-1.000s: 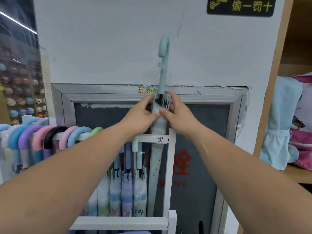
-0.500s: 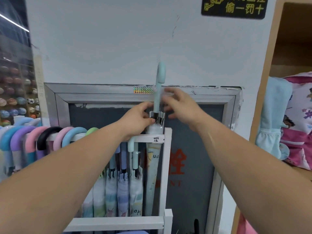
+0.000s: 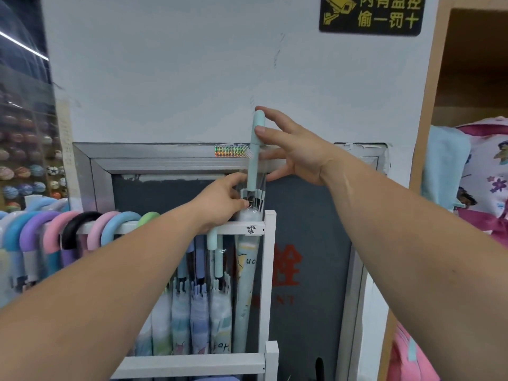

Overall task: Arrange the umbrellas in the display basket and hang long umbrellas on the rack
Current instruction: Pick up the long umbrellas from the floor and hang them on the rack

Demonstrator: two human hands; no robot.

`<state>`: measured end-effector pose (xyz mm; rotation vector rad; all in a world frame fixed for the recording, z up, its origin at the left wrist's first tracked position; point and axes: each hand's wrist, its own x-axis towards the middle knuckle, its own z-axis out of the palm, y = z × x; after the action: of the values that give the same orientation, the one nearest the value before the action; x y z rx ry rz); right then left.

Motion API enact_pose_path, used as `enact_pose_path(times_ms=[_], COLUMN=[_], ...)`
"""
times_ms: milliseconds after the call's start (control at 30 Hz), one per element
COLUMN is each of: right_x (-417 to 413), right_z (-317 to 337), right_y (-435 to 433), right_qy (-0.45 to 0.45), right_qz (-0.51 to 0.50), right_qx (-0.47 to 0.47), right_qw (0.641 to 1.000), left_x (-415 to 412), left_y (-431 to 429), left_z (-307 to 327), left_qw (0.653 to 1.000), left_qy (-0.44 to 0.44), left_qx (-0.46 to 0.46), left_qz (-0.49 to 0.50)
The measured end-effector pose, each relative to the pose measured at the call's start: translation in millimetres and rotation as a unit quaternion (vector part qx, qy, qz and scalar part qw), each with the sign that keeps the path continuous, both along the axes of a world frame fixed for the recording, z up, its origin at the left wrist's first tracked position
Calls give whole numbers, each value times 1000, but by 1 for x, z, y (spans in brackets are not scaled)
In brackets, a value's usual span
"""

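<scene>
Right hand (image 3: 299,152) risen, umbrella (image 3: 254,166) half-hidden

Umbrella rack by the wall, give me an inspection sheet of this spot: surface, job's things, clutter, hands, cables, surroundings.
Surface: white rack, top rail at hand height, lower rail below.
Job's things: mint umbrella upright at the rack's right end, handle above the top rail; row of umbrella handles hooked over the rail; more umbrellas hanging lower.
Clutter: nothing seen.
Hands: left hand grips the mint umbrella near its ribs; right hand open, fingertips on the handle.
Cables: nothing seen.
Surroundings: white wall, black and yellow sign, metal-framed panel, shelf with bags at right.
</scene>
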<state>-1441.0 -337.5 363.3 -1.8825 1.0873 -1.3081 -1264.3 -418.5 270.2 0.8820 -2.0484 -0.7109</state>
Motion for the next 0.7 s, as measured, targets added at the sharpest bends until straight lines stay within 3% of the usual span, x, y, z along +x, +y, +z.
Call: enact_pose_path(times_ms=[167,433,700], right_x=[3,8,5], right_z=[-12,-53,-93], right_y=[-2,-8,-20], right_qy=[-36,19,98], right_qz=[-13,-14,-17], right_qx=[-52,-16,16], right_qw=[998,1000,995], left_x=[1,30,65], left_y=[3,28,32], left_z=[2,25,1], left_qw=[996,951,931], left_qy=[-69,-270,-332], left_qx=[-35,-101,-113], left_qz=[36,111,102])
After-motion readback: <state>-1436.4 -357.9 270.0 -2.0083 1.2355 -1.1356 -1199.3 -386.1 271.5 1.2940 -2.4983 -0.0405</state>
